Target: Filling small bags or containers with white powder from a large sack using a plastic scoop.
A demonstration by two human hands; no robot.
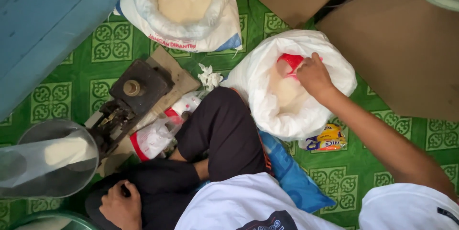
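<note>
Green patterned matting (112,43) covers the floor, with a blue wall (43,20) on one side and brown cardboard (401,43) on the other; the person sits cross-legged between them, so everything lies within arm's reach.

From the head view, 2 sacks stand open. The far sack (186,15) has its top rolled down into a thick collar, which keeps the mouth wide; it is nearly full of pale powder, perhaps flour. The near sack (291,86), a white bag just beside the knee, holds the same pale stuff lower down.

The right hand (313,74) reaches into the near sack, fingers curled tight around a red scoop (289,63), whose bowl sits at the powder's surface. The left hand (119,203) rests on the lap, fingers folded loosely together and holding nothing that I can make out.

A dark balance scale (131,98) stands on a board by the left knee. Its metal pan (48,158) carries a clear bag with a small white heap inside. A red-and-white packet (153,137) lies against the scale's base, and a yellow packet (325,139) lies under the near sack.
</note>
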